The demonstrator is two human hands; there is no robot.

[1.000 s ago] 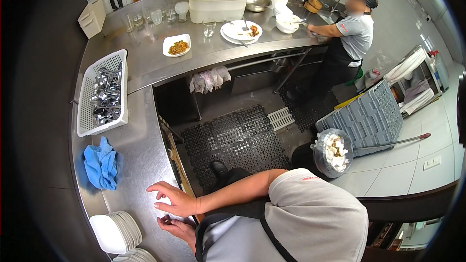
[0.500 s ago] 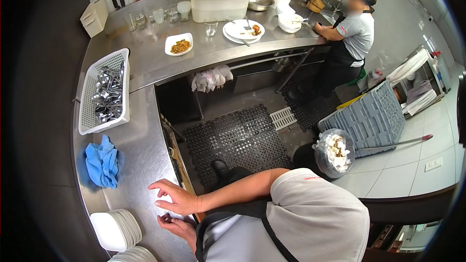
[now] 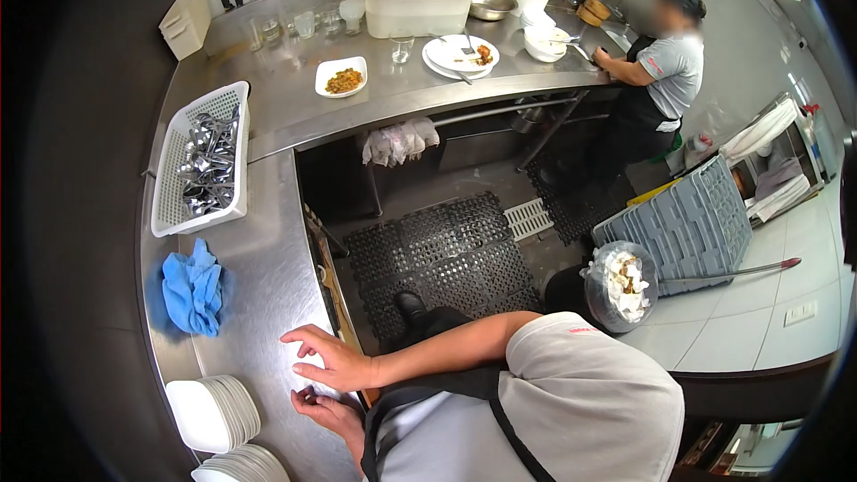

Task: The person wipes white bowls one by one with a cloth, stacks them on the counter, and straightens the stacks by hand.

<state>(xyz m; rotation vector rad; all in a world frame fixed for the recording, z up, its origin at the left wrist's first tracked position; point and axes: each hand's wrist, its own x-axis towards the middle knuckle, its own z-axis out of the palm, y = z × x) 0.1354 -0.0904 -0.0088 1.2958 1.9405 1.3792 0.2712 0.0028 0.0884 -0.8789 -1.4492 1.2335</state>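
Observation:
My right hand (image 3: 332,363) is above the steel counter's front edge, fingers apart and slightly bent. A bright white patch shows between its thumb and fingers; I cannot tell whether this is an object or glare. Just below, my left hand (image 3: 332,412) is held half curled, palm up, with nothing visible in it. The two hands are close together. Nearest to them on the counter are a stack of white square dishes (image 3: 203,415) and a second white stack (image 3: 241,466). Farther up lies a crumpled blue cloth (image 3: 193,289).
A white basket (image 3: 171,205) of cutlery stands on the counter (image 3: 268,241). Beyond are a dish of food (image 3: 341,78), stacked plates (image 3: 436,59), glasses and a water tub (image 3: 415,18). A co-worker (image 3: 665,71) stands at the sink. Behind me are a waste bin (image 3: 620,286) and grey crates (image 3: 687,223).
The whole view has shifted slightly, so the counter items appear a little to the right. My hands keep nearly the same pose. The co-worker's head has turned slightly.

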